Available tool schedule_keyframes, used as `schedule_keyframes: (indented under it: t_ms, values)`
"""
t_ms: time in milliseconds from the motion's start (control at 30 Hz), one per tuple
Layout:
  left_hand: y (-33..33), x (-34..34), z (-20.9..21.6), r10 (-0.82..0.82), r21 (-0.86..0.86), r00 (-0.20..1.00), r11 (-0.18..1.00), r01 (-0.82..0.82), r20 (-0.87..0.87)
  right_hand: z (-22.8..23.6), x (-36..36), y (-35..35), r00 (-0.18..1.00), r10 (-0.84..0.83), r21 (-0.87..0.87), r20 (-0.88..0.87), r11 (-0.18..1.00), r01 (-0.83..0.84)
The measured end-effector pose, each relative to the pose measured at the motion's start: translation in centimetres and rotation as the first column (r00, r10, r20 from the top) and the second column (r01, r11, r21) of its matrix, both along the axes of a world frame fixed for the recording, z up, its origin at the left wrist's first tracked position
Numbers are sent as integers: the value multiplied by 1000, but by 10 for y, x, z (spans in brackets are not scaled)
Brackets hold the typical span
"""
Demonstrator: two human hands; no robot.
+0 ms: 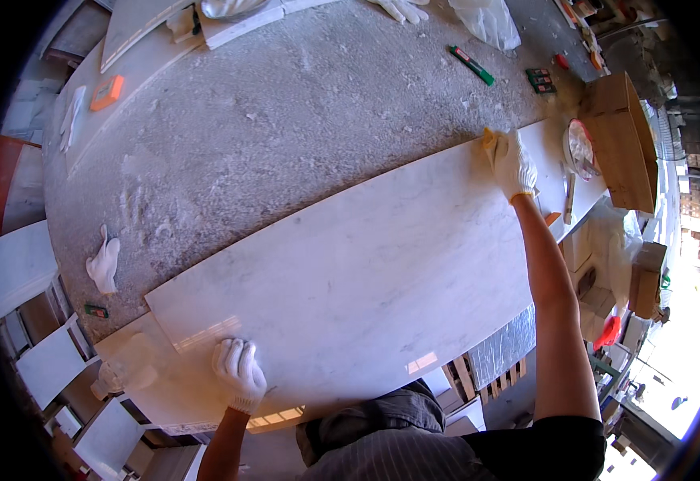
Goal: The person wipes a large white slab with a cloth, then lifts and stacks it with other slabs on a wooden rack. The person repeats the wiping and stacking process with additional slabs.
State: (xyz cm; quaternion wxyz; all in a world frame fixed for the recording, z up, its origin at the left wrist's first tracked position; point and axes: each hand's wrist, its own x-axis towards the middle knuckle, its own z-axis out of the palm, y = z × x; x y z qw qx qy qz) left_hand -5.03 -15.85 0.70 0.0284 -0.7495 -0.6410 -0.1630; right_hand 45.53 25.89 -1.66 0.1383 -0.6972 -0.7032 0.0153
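A long white marble slab [358, 248] with faint grey veining lies across the work surface in front of me. My left hand [239, 375], in a white knit glove, rests on the slab near its front left part, fingers slightly bent and nothing seen in them. At the slab's far right edge is my right hand [514, 167], gloved as well and closed on a small yellow cloth or pad [490, 143]; its exact kind is hard to make out. Close to that hand stand a bowl of white paste [580, 146] and a scraper-like tool [568, 199].
Beyond the slab spreads a rough grey dusty tabletop [286, 136]. On it lie a loose white glove [104, 260], an orange box [107, 93], a green narrow box [472, 65] and small dark green packs [540, 81]. A cardboard box [618, 140] stands at the right.
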Motion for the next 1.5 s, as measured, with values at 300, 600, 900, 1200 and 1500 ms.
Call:
schedule_keyframes:
  t_ms: [300, 600, 900, 1200, 1500]
  values:
    - [20, 6, 14, -26, 3, 999, 1000, 26, -28, -24, 39, 40, 995, -85, 50, 43, 995, 82]
    - [13, 5, 23, 85, -44, 993, 996, -81, 78, -13, -96, -25, 976, 215, -100, 16, 972, -212]
    - [12, -10, 23, 28, 2, 972, 1000, -30, 233, 27, -374, -174, 862, 507, -158, 13, 852, -499]
    - [-3, -14, 4, 42, -32, 938, 999, -33, 344, 47, -574, -264, 594, 805, -166, 20, 588, -792]
    - [5, -17, 10, 9, 15, 929, 1000, -16, 370, 38, -568, -260, 552, 814, -37, -183, 555, -831]
